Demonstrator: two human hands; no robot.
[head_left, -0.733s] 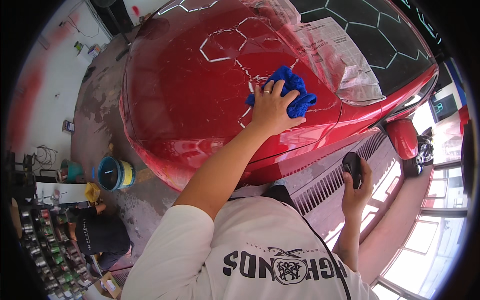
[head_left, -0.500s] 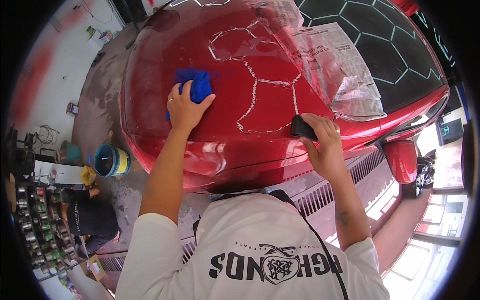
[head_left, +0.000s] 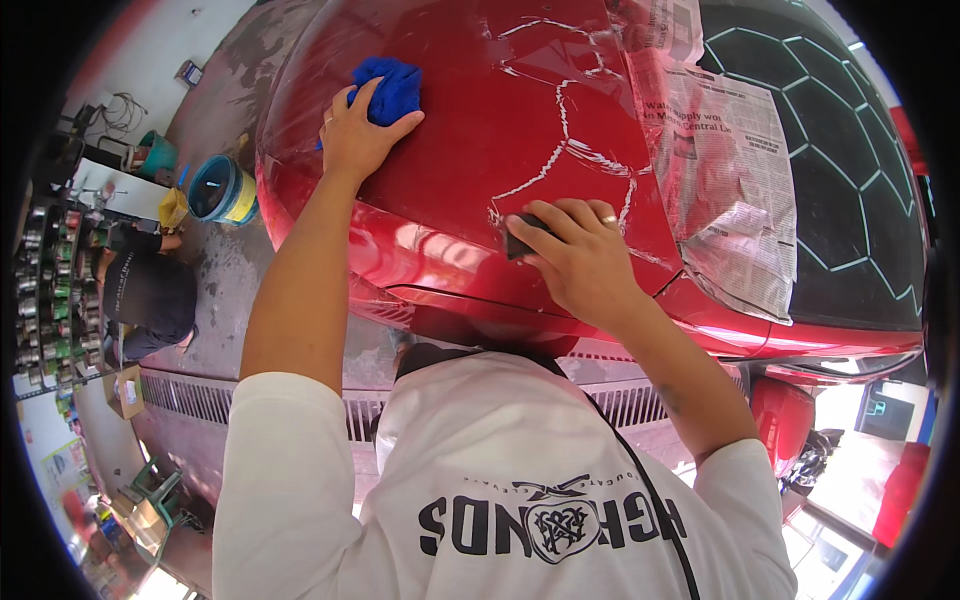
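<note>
My left hand [head_left: 355,138] rests on the red car hood [head_left: 450,150], its fingers closed around a bunched blue cloth [head_left: 398,88]. To the right, near the hood's edge closest to me, my right hand [head_left: 582,250] grips a small black block [head_left: 522,236]. The block presses on the paint beside the lower left corner of a white hexagon outline [head_left: 563,125]. White smeary strokes form this outline and part of another one farther off. Its lower side is partly hidden behind my right hand.
Newspaper sheets [head_left: 730,170] cover the hood's edge by the windshield [head_left: 850,160]. A red side mirror [head_left: 783,420] sticks out at the right. On the floor at left stand a blue bucket [head_left: 222,190] and a person in a dark shirt [head_left: 155,295], beside shelves of cans [head_left: 60,290].
My right hand has slid the black block leftward along the outline's lower side. My left hand keeps its hold on the blue cloth. The whole view has shifted and turned a little.
</note>
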